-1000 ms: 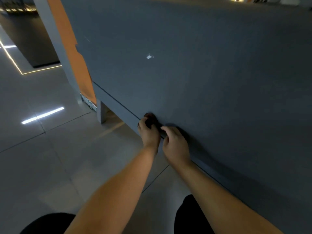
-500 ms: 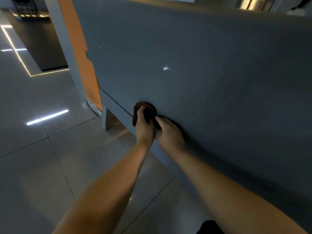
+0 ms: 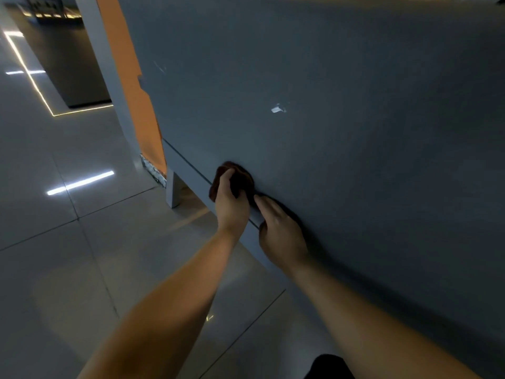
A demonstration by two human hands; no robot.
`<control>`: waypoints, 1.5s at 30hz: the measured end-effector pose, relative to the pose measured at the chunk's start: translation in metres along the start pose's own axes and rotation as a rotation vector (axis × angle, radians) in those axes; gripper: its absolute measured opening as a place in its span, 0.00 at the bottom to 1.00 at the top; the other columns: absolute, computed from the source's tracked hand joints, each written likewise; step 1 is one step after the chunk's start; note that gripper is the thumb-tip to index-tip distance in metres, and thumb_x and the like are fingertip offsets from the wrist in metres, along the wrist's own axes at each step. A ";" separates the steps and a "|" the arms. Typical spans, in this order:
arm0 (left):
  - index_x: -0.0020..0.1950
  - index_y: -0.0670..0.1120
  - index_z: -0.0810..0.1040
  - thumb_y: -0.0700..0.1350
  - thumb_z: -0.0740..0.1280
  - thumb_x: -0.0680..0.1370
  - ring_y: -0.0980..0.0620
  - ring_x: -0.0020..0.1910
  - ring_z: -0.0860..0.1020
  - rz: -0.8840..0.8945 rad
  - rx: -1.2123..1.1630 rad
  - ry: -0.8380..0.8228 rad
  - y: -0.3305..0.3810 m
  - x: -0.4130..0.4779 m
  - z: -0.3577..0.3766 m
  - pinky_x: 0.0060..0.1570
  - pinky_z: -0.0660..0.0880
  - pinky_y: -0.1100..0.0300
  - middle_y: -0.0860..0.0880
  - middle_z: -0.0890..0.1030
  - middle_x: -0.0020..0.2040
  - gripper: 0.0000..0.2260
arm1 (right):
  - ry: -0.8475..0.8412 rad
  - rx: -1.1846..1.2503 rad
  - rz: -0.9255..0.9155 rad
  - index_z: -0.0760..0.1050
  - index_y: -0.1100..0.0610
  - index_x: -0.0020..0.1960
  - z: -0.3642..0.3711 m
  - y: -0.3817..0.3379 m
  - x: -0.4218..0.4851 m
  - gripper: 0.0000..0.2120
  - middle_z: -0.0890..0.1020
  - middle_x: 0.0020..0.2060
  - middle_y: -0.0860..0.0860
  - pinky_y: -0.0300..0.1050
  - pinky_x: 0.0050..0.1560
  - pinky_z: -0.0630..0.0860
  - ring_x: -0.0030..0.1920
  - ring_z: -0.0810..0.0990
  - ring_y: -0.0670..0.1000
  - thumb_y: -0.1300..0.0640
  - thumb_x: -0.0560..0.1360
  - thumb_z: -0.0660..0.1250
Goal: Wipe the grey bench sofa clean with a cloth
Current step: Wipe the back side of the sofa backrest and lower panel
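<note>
Left hand (image 3: 231, 203) curled round a bunched dark-brown cloth (image 3: 241, 176), pressing it on the front edge of the grey bench sofa (image 3: 369, 160). Right hand (image 3: 282, 235) just right of it, fingers laid fairly straight on the seat, index tip at the cloth's edge, gripping nothing. White fleck (image 3: 278, 108) beyond both hands. Tiled floor (image 3: 82, 242) left of the left hand.

left hand (image 3: 231, 199) gripping dark cloth (image 3: 240, 177) on grey bench sofa (image 3: 355, 132), right hand (image 3: 281, 233) beside
</note>
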State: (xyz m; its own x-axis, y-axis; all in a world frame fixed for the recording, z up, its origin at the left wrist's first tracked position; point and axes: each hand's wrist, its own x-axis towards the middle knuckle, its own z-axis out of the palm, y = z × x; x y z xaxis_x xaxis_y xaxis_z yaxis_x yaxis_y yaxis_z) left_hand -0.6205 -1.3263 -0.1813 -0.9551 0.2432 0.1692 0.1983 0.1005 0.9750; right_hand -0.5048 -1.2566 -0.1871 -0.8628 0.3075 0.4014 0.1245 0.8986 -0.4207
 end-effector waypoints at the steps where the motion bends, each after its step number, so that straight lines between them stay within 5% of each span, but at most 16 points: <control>1: 0.71 0.47 0.71 0.35 0.61 0.81 0.57 0.59 0.73 0.020 -0.002 0.012 0.000 -0.006 0.002 0.49 0.67 0.78 0.56 0.77 0.60 0.19 | 0.003 0.004 0.002 0.67 0.60 0.77 0.001 0.000 -0.001 0.31 0.72 0.74 0.55 0.47 0.70 0.71 0.73 0.71 0.54 0.72 0.74 0.61; 5: 0.55 0.51 0.75 0.33 0.61 0.78 0.60 0.46 0.77 0.108 0.013 0.005 -0.012 -0.021 0.002 0.41 0.69 0.73 0.59 0.78 0.48 0.13 | 0.010 0.010 0.000 0.68 0.60 0.76 0.001 0.001 -0.002 0.29 0.72 0.73 0.55 0.47 0.69 0.72 0.72 0.72 0.54 0.70 0.76 0.62; 8: 0.63 0.48 0.75 0.36 0.61 0.80 0.58 0.48 0.78 0.152 0.110 -0.061 -0.025 -0.038 0.003 0.44 0.70 0.66 0.53 0.80 0.53 0.13 | 0.035 0.044 0.026 0.71 0.60 0.74 0.002 0.000 -0.003 0.25 0.76 0.70 0.56 0.50 0.65 0.75 0.68 0.76 0.56 0.66 0.77 0.62; 10: 0.70 0.45 0.72 0.37 0.62 0.81 0.64 0.51 0.74 0.175 0.136 -0.110 -0.029 -0.048 0.004 0.46 0.68 0.71 0.55 0.77 0.56 0.17 | 0.049 0.050 0.048 0.71 0.60 0.73 0.004 0.001 -0.003 0.24 0.76 0.70 0.56 0.52 0.64 0.76 0.66 0.77 0.57 0.62 0.77 0.60; 14: 0.64 0.53 0.73 0.38 0.60 0.82 0.56 0.54 0.79 0.200 0.030 -0.019 -0.022 -0.031 0.000 0.49 0.74 0.64 0.54 0.79 0.58 0.14 | 0.022 0.023 0.008 0.68 0.57 0.76 0.007 0.006 -0.002 0.26 0.73 0.73 0.54 0.53 0.67 0.75 0.71 0.73 0.54 0.60 0.78 0.59; 19: 0.75 0.49 0.68 0.38 0.59 0.84 0.58 0.60 0.75 0.105 0.007 -0.021 -0.005 -0.004 0.002 0.57 0.71 0.68 0.54 0.77 0.63 0.19 | 0.027 0.011 0.000 0.65 0.56 0.78 0.007 0.006 -0.002 0.29 0.71 0.75 0.53 0.51 0.69 0.74 0.73 0.71 0.53 0.63 0.76 0.57; 23: 0.72 0.48 0.71 0.38 0.58 0.84 0.61 0.54 0.76 0.155 0.064 -0.021 -0.019 -0.022 0.008 0.45 0.68 0.74 0.58 0.77 0.60 0.17 | 0.026 0.043 0.016 0.66 0.56 0.78 0.008 0.007 -0.002 0.27 0.71 0.74 0.53 0.44 0.71 0.69 0.73 0.70 0.51 0.62 0.79 0.60; 29: 0.71 0.48 0.73 0.37 0.59 0.84 0.59 0.56 0.75 0.154 0.096 -0.054 -0.021 -0.028 -0.001 0.49 0.68 0.75 0.57 0.77 0.59 0.16 | 0.019 0.022 0.005 0.67 0.58 0.77 0.006 0.005 -0.002 0.27 0.72 0.74 0.54 0.49 0.70 0.72 0.72 0.72 0.54 0.62 0.77 0.59; 35: 0.74 0.48 0.71 0.39 0.61 0.83 0.52 0.66 0.75 0.039 -0.064 0.040 0.001 0.003 0.003 0.65 0.73 0.55 0.50 0.77 0.68 0.19 | 0.046 -0.026 -0.038 0.69 0.60 0.74 0.006 0.005 -0.001 0.29 0.75 0.71 0.54 0.50 0.66 0.76 0.70 0.73 0.53 0.69 0.73 0.62; 37: 0.75 0.48 0.70 0.39 0.60 0.83 0.54 0.65 0.74 0.069 -0.062 0.029 0.000 0.000 0.006 0.65 0.72 0.62 0.51 0.77 0.68 0.19 | 0.048 -0.004 -0.024 0.69 0.59 0.75 0.007 0.007 -0.001 0.29 0.74 0.72 0.54 0.49 0.66 0.75 0.71 0.73 0.53 0.68 0.74 0.62; 41: 0.72 0.47 0.73 0.37 0.59 0.83 0.57 0.57 0.76 0.133 0.063 0.004 -0.018 -0.025 0.006 0.49 0.67 0.78 0.56 0.77 0.61 0.18 | 0.031 0.010 -0.004 0.67 0.58 0.77 0.009 0.007 -0.003 0.28 0.72 0.74 0.55 0.48 0.72 0.71 0.73 0.71 0.53 0.65 0.77 0.62; 45: 0.73 0.48 0.72 0.38 0.58 0.83 0.50 0.62 0.77 0.128 0.104 -0.078 -0.029 -0.031 0.000 0.55 0.72 0.66 0.50 0.78 0.67 0.18 | 0.002 -0.010 -0.012 0.68 0.58 0.77 0.008 0.007 -0.003 0.27 0.72 0.74 0.55 0.51 0.72 0.71 0.73 0.71 0.54 0.66 0.78 0.63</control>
State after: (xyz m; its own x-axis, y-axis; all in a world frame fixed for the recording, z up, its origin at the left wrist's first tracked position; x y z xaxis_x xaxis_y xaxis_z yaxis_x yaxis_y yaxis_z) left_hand -0.5966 -1.3365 -0.2154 -0.9012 0.3345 0.2756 0.3431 0.1620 0.9252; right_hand -0.5053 -1.2539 -0.1978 -0.8634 0.2974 0.4075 0.1195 0.9053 -0.4077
